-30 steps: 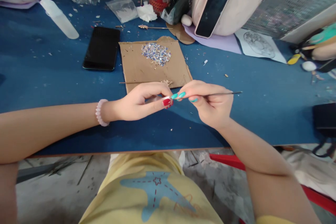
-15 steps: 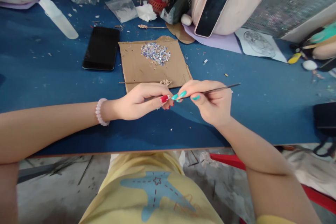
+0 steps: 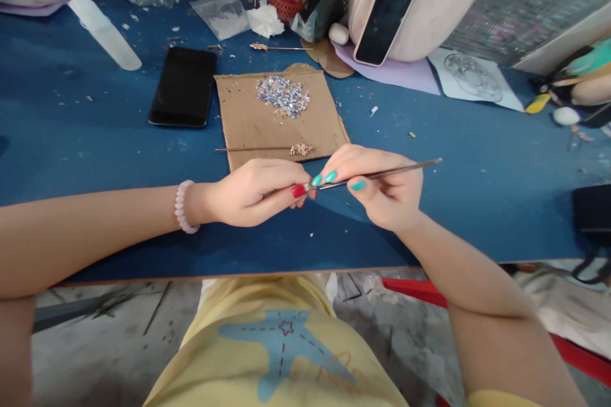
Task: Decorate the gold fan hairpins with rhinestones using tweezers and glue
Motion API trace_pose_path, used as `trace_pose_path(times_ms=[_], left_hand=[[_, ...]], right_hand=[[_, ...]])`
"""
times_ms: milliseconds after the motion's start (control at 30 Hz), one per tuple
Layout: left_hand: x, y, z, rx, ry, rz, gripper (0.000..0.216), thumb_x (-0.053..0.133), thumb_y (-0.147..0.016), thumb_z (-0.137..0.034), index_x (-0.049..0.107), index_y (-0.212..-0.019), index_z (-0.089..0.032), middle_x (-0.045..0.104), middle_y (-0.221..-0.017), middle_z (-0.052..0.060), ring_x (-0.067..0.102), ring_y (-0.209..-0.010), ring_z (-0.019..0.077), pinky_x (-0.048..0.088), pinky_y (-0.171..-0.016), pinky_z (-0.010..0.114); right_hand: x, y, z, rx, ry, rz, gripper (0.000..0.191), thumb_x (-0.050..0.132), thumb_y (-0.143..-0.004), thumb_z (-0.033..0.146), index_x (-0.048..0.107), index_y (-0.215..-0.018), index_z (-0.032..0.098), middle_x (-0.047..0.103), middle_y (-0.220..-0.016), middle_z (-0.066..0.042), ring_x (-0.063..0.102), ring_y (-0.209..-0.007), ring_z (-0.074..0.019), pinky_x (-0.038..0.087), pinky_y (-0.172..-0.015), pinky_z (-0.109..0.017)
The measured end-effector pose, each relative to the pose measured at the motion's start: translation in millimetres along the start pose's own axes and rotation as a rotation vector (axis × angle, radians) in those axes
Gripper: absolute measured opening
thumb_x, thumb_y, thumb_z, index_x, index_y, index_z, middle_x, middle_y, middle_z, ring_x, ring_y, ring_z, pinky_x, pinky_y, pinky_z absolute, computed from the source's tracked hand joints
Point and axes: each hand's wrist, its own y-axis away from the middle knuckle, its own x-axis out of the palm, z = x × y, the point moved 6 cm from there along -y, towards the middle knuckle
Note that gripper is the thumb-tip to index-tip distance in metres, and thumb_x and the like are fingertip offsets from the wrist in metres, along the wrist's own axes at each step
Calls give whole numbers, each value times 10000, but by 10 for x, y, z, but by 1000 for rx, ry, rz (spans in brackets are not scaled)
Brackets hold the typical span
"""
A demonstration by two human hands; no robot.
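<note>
My left hand (image 3: pixel 260 193), with a pale bead bracelet (image 3: pixel 185 206) at the wrist, is closed in a pinch. A tiny pale piece shows at its fingertips, too small to name. My right hand (image 3: pixel 386 187) grips a thin dark pen-like stick (image 3: pixel 401 170) slantwise, its lower end meeting the left fingertips. Just beyond my hands lies a cardboard sheet (image 3: pixel 258 117), bearing a heap of small shiny rhinestones (image 3: pixel 282 96). Along the sheet's near edge rests a hairpin-like rod (image 3: pixel 260 149) with an ornate end (image 3: pixel 301 149).
A black phone (image 3: pixel 184 87) lies left of the cardboard; another phone (image 3: pixel 390 9) leans on a pale bag (image 3: pixel 436 13). Behind are a second ornate pin (image 3: pixel 281 48), a plastic bag (image 3: pixel 222 16) and crumpled tissue (image 3: pixel 266 21). A white spatula-like tool (image 3: pixel 102 28) lies far left.
My left hand has dipped slightly toward me, its fingers drawn closer together. The stick in my right hand has tilted a little, and its tip has shifted slightly down at the left fingertips.
</note>
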Motion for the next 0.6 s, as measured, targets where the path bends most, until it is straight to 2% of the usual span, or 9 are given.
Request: trace_pose_path(times_ms=[333,600], left_hand=[[13,3,-17,4,-23,-8,247,397,-1081,-223,615,-976,-169,696,-793,91,656,-703,163,528,-680,238],[6,18,-20,4,-40,-40,211,431,-1063,-207,630,-996,-180,713,-813,93,670,-721,166,532,-688,245]], right_hand=[[28,-5,55,-21,26,37,119,636,-988,228,737,-979,167,768,-848,-44,709,-786,-142,588,-729,-291],[45,41,-67,180,-99,-20,175,641,-993,278,741,-945,143,744,-824,-40,705,-725,-121,589,-647,-245]])
